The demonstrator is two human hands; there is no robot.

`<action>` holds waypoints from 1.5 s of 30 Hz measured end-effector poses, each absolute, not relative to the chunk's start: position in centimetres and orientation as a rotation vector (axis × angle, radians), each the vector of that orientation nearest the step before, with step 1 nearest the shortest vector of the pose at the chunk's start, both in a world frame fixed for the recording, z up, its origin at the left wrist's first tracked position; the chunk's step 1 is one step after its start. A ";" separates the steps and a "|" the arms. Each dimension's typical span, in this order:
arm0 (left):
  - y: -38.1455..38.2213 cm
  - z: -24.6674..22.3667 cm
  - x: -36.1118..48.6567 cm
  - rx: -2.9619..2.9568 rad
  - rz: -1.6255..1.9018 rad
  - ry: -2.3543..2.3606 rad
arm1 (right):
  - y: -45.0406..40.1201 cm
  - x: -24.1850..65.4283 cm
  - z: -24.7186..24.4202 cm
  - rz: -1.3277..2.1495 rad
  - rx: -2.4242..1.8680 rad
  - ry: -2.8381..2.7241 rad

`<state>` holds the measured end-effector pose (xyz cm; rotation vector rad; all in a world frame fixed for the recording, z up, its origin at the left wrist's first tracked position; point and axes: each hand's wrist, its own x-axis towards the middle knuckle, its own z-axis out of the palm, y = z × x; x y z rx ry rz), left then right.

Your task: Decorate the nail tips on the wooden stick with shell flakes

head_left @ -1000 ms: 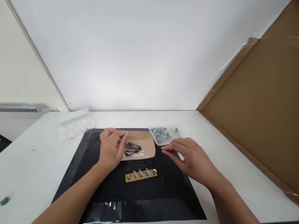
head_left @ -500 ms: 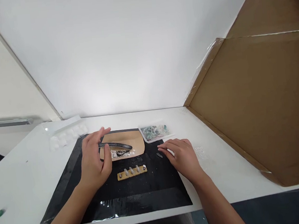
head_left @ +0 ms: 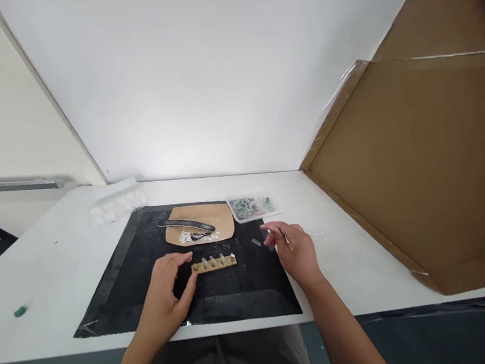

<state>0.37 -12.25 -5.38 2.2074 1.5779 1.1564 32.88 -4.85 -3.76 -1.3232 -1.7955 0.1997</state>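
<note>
My left hand point(head_left: 169, 289) is open, thumb and fingers spread at the left end of a small tan stand point(head_left: 214, 266) that bears several clear, nail-shaped pieces. My right hand point(head_left: 294, 248) is over the right edge of the black mat point(head_left: 253, 295), its fingers curled and apart, with nothing visible between them. A loose clear piece point(head_left: 256, 242) lies on the mat just left of it. Behind the stand, a dark curved file point(head_left: 186, 224) rests across a tan sheet point(head_left: 219, 211), beside small white bits point(head_left: 185, 237).
A white tray point(head_left: 257, 218) of greenish and clear pieces sits behind the mat's right side. Clear plastic packaging point(head_left: 118, 202) lies at the back left. A green piece point(head_left: 20, 311) is at the far left. Cardboard point(head_left: 420, 159) stands along the right.
My left hand has come down from beside the file to the stand's left end. The fingers of my right hand have curled and parted. The view has shifted slightly.
</note>
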 end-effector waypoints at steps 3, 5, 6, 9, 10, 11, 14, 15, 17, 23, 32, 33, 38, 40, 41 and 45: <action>-12.1 -5.4 0.7 2.290 1.127 1.533 | -5.0 32.9 -4.2 0.285 -1.299 -1.815; -12.0 -5.5 0.7 2.318 1.128 1.515 | -5.1 32.9 -4.6 0.335 -1.255 -1.847; -12.0 -5.6 0.7 2.320 1.130 1.512 | -5.2 32.9 -4.7 0.363 -1.219 -1.861; -11.9 -5.8 0.6 2.305 1.147 1.529 | -5.9 32.2 -4.9 0.487 -1.119 -1.875; -11.9 -5.8 0.6 2.298 1.156 1.539 | -6.2 31.8 -4.9 0.530 -1.099 -1.889; -11.8 -5.9 0.5 2.293 1.164 1.548 | -6.5 31.4 -4.8 0.558 -1.089 -1.919; -11.8 -5.9 0.4 2.295 1.180 1.555 | -7.6 29.8 -4.4 0.539 -1.079 -2.085; -11.7 -5.9 0.4 2.298 1.186 1.554 | -7.8 29.4 -4.3 0.520 -1.080 -2.135; -11.7 -6.1 0.4 2.304 1.205 1.556 | -8.2 28.6 -4.2 0.478 -1.085 -2.202; -11.6 -6.5 0.7 2.298 1.248 1.588 | -8.0 27.6 -4.3 0.446 -1.132 -2.255; -11.9 -6.5 0.6 2.315 1.260 1.591 | -7.6 27.2 -4.8 0.420 -1.212 -2.215; -11.9 -6.4 0.6 2.321 1.260 1.584 | -7.5 27.2 -4.9 0.421 -1.216 -2.207; -12.1 -6.3 0.5 2.299 1.298 1.581 | -7.4 27.4 -5.0 0.417 -1.222 -2.178; -12.1 -6.2 0.4 2.266 1.320 1.590 | -7.5 27.4 -4.9 0.412 -1.222 -2.168; -12.1 -6.1 0.4 2.245 1.330 1.595 | -7.5 27.4 -4.9 0.409 -1.221 -2.163; -12.3 -5.8 0.5 2.121 1.371 1.623 | -7.7 27.3 -4.7 0.387 -1.206 -2.154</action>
